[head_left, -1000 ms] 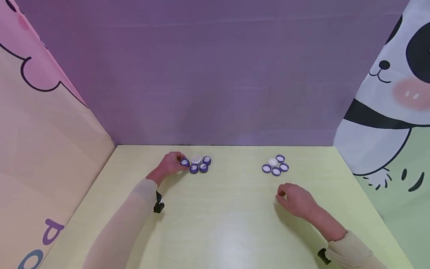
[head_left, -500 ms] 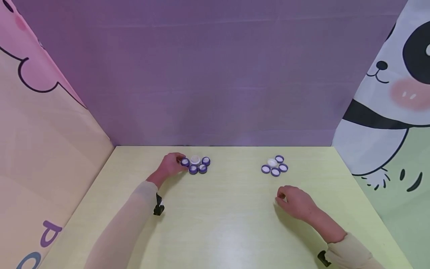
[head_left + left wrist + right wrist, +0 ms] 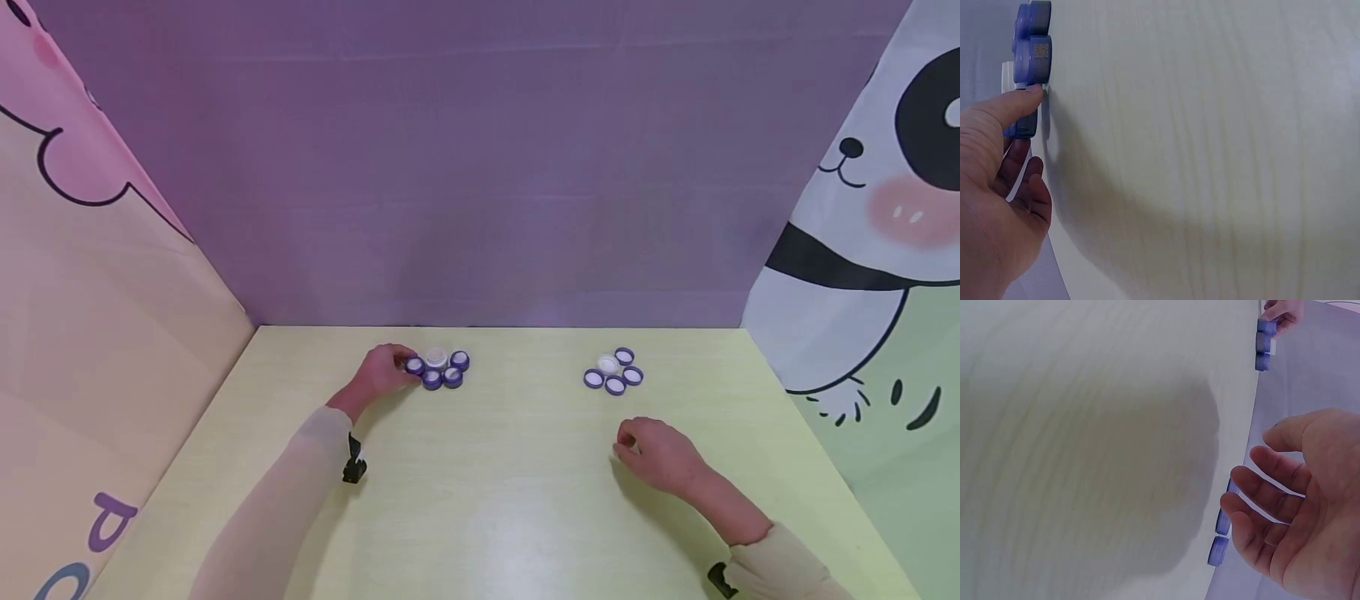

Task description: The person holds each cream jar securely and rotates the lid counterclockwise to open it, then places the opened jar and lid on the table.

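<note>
My left hand (image 3: 380,371) pinches a small round purple jar (image 3: 414,366) between thumb and fingers at the left side of a cluster. In the left wrist view the thumb lies across the front of this jar (image 3: 1026,122), hiding part of it. Several like purple jars (image 3: 452,377), pale on top, curve around a white jar (image 3: 436,358). Farther right lies a second group: flat purple-rimmed lids (image 3: 615,385) with white insides, around a white lid (image 3: 607,364). My right hand (image 3: 660,457) hovers nearer than these lids, fingers loosely curled around nothing.
Both groups rest toward the back of a pale wooden table (image 3: 495,467). A purple backdrop (image 3: 480,167) rises behind its far edge. Printed cloth panels with cartoon figures stand left and right, and a black wrist strap (image 3: 354,462) shows at my left sleeve.
The pinched jar has shifted slightly down and right against its neighbour, my left hand moving with it. The right hand stays nearly where it was.
</note>
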A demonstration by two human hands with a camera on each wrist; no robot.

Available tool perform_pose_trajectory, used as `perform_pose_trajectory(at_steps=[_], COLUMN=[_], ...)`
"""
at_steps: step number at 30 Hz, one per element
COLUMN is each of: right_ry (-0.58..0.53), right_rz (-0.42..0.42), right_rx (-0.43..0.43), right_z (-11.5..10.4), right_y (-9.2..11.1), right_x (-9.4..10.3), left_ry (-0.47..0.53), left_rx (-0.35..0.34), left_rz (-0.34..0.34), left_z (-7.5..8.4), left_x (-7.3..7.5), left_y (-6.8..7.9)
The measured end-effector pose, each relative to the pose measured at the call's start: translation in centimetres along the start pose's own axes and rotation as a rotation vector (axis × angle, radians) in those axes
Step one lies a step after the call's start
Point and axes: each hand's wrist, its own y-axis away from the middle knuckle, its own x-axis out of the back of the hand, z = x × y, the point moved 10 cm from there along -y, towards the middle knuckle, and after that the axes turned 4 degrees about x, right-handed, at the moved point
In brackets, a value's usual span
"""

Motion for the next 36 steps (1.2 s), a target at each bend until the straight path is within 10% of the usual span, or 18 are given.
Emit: perform_pose_trajectory(at_steps=[36], right_ry=[0.017], right_rz=[0.049], right_rx=[0.074], right_z=[-1.8], right_y=[0.2], right_x=[-0.4], left_ry=[0.02], left_rx=[0.087], left_rz=[-0.068], left_z=[-2.2], left_x=[-1.1], left_y=[1.2])
